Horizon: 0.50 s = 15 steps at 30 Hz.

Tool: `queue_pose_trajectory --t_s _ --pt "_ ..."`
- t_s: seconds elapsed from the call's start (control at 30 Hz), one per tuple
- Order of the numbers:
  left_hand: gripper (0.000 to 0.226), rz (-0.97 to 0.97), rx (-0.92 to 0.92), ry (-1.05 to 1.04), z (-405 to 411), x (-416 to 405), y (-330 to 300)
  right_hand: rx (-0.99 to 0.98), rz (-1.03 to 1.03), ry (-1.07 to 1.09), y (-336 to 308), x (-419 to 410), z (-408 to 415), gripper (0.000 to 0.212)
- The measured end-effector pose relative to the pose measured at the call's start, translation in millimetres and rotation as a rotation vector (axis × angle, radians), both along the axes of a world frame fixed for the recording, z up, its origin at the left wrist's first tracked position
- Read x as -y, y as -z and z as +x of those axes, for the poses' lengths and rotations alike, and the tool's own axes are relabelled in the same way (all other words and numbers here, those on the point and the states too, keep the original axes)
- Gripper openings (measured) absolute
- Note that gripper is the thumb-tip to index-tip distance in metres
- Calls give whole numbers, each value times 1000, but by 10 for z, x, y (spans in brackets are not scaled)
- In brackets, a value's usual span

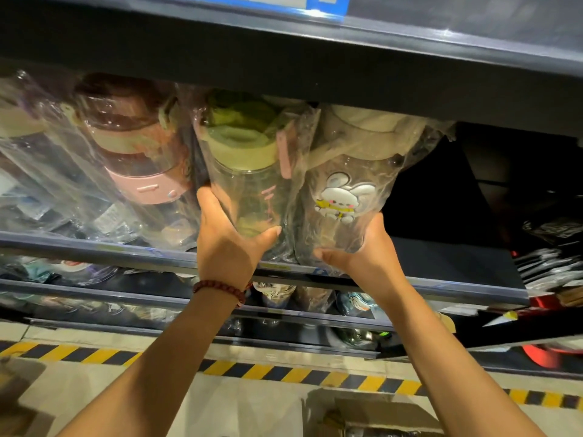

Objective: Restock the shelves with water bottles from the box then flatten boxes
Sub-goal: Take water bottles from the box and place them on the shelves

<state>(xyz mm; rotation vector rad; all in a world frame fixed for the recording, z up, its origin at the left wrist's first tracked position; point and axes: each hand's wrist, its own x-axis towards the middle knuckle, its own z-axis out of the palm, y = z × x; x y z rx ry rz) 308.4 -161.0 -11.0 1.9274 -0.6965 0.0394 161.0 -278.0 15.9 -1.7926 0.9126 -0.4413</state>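
**A:** Left hand (225, 244) is wrapped round the lower body of the green-lidded bottle (243, 181), thumb across the front, fingers behind on the left side. Right hand (362, 247) is cupped under and round the base of the bunny-sticker bottle (344, 184). We've got one bottle per hand, both bagged in clear plastic.

**B:** Where do they sit relative to the shelf?

**A:** Bases at the front lip of the shelf (457, 290), lids pointing up and back under the shelf above (284, 58). Long axes run away from us, roughly parallel, and the two bottles touch side by side.

**B:** So the push is along the axis, straight in?

**A:** That's our read. Hands are at the near end, so both bottles lie directly ahead of the palms. Pink-lidded bottle (142, 159) sits just beside the green one on the left; the right of the bunny bottle is dark, open space.

**B:** Risk?

**A:** Lids look close to the upper shelf edge. Can't tell whether the bases are resting on the shelf yet.
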Motion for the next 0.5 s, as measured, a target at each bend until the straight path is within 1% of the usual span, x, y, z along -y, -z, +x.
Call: queue_pose_trajectory --t_s 0.13,0.2,0.3,0.4,0.5 --pt "80 76 -43 -24 -30 17 -59 -5 9 7 -11 -13 10 79" --pt "80 96 -93 -15 -25 22 -84 -5 24 14 -19 -22 10 82" --pt "74 114 -173 14 -6 23 -91 -32 23 -9 -50 -21 10 80" --pt "72 110 -183 37 -11 12 -97 -59 15 -22 -78 -7 -6 77" --pt "71 110 -230 68 -7 -20 -122 -93 9 -41 -114 -10 -33 77"
